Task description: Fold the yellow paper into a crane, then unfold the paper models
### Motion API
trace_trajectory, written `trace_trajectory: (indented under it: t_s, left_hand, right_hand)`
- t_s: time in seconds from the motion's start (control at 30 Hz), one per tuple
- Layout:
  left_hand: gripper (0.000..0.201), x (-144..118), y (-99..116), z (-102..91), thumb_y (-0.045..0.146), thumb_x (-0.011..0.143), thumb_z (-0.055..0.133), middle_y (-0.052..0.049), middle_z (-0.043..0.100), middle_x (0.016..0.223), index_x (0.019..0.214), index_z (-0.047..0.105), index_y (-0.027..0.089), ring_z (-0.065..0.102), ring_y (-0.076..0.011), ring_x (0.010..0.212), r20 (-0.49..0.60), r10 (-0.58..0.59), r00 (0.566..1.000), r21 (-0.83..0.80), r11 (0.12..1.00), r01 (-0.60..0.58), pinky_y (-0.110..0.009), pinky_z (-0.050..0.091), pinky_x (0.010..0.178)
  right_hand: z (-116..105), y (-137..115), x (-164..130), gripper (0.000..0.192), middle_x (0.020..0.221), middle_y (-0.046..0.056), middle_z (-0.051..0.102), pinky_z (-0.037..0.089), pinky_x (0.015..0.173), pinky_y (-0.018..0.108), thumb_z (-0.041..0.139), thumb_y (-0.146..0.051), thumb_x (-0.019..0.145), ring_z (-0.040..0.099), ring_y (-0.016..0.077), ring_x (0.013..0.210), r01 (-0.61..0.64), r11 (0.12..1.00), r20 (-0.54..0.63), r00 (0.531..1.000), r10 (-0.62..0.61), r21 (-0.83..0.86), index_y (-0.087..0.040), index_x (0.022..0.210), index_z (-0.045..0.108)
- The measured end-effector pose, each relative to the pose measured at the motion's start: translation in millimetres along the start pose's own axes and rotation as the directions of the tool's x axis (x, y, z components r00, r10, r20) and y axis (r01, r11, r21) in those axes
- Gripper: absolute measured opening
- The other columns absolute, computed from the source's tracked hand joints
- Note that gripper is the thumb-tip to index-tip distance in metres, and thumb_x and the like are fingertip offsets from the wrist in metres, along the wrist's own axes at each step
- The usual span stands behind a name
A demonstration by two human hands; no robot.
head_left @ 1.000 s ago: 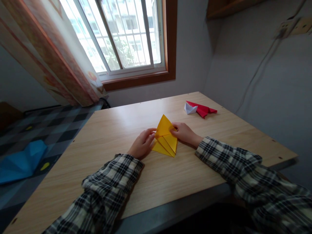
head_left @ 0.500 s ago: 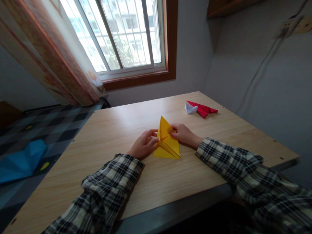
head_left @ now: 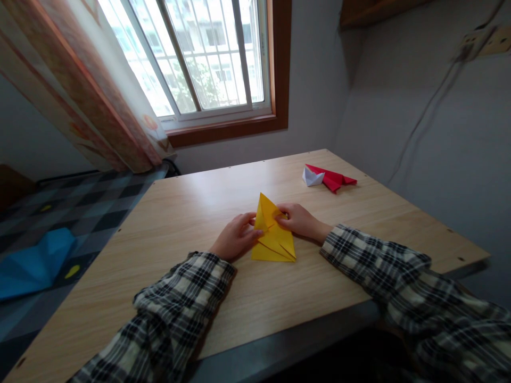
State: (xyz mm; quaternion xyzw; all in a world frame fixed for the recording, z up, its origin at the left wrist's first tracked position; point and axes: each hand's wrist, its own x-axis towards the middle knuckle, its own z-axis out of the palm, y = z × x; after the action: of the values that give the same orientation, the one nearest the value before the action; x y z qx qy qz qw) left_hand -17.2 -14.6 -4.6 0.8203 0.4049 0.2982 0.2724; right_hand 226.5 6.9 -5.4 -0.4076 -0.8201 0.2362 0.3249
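While the yellow paper is lying near the middle of the desk, both hands are working on it: the left hand is pinching its left edge, and the right hand is gripping the raised flap on the right side. Near the desk's far right corner, a red paper is touching a small white paper.

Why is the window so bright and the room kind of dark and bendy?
In the head view, daylight pours through the window and washes it out pale, while the grey walls and near table edge stay dim. The wide lens bends the window frame and curtain outward. The yellow paper between the left hand and right hand looks sharp; the plaid sleeves at the bottom look stretched.
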Motion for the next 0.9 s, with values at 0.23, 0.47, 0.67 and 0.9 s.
trace_trajectory:
  t_s: [0.23, 0.47, 0.67, 0.9]
  left_hand:
    - [0.037, 1, 6, -2.1, 0.025, 0.090, 0.058, -0.012, 0.070, 0.118, 0.127, 0.059, 0.018, 0.066, -0.0241, 0.105, -0.016, 0.002, 1.000, 0.069, 0.998, -0.001, -0.045, 0.053, 0.095]
    - [0.035, 1, 9, -3.4, 0.022, 0.090, 0.052, -0.009, 0.073, 0.113, 0.124, 0.061, 0.020, 0.068, -0.0223, 0.098, -0.067, -0.041, 0.997, 0.121, 0.991, 0.049, -0.039, 0.054, 0.087]
    - [0.036, 1, 7, -4.0, 0.024, 0.090, 0.051, -0.007, 0.075, 0.105, 0.124, 0.061, 0.020, 0.069, -0.0200, 0.088, -0.078, -0.077, 0.994, 0.119, 0.989, 0.086, -0.034, 0.054, 0.078]
    - [0.036, 2, 7, -4.1, 0.025, 0.090, 0.051, -0.006, 0.074, 0.100, 0.123, 0.061, 0.019, 0.067, -0.0188, 0.082, -0.070, -0.085, 0.994, 0.125, 0.988, 0.094, -0.032, 0.052, 0.073]
  right_hand:
    - [0, 1, 0, 0.015, 0.089, 0.005, 0.073, 0.040, 0.070, 0.026, 0.055, -0.015, 0.088, 0.061, 0.0163, 0.079, 0.005, 1.000, 0.009, 1.000, -0.005, 0.001, -0.015, 0.089, 0.069]
    - [-2, -4, 0, 0.021, 0.078, 0.003, 0.067, 0.037, 0.064, 0.026, 0.055, -0.027, 0.094, 0.054, 0.0148, 0.070, -0.026, 0.999, 0.059, 0.998, 0.025, 0.019, -0.016, 0.079, 0.065]
    - [-5, -3, 0, 0.047, 0.087, 0.006, 0.070, 0.045, 0.073, 0.029, 0.029, -0.039, 0.106, 0.061, 0.0171, 0.080, -0.045, 0.981, 0.045, 0.998, 0.037, 0.188, -0.017, 0.086, 0.065]
    - [-11, 7, 2, 0.023, 0.104, 0.008, 0.074, 0.048, 0.082, 0.030, 0.054, -0.016, 0.088, 0.065, 0.0183, 0.092, -0.061, 0.976, 0.170, 0.985, 0.025, 0.208, -0.015, 0.102, 0.072]
